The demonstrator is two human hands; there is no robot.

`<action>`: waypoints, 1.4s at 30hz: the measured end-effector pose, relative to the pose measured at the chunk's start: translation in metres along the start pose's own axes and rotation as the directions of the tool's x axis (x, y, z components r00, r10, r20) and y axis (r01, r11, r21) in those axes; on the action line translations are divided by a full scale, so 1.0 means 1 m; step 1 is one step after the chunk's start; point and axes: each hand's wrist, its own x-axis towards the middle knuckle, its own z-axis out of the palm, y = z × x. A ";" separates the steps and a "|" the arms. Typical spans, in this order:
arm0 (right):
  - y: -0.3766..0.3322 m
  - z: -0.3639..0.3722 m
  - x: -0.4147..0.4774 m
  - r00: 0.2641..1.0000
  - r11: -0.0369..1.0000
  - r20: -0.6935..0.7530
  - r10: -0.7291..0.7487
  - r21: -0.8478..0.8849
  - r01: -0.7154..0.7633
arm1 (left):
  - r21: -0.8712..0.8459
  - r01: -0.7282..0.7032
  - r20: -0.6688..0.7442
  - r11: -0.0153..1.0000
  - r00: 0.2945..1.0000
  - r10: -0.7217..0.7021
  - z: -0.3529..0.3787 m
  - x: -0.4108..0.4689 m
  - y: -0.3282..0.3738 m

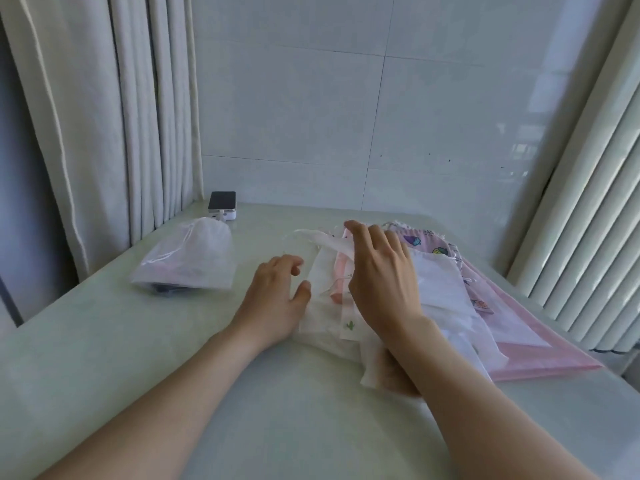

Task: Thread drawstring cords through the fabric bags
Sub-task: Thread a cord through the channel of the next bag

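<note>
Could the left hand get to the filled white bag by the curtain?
Probably yes: the left hand holds nothing, and only bare table lies between it and the white bag.

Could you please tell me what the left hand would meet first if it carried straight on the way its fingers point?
The left hand points forward and slightly right; it would likely first meet the edge of the white fabric bag beside its thumb.

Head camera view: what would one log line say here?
left hand: relaxed, at bag pile edge | right hand: at raised white flap, grip unclear | filled white bag: apart
</note>
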 end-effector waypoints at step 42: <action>-0.006 -0.003 -0.007 0.960 0.859 0.187 0.206 0.435 -0.269 | 0.247 0.145 -0.312 0.958 0.948 -0.064 -0.040 0.006 -0.012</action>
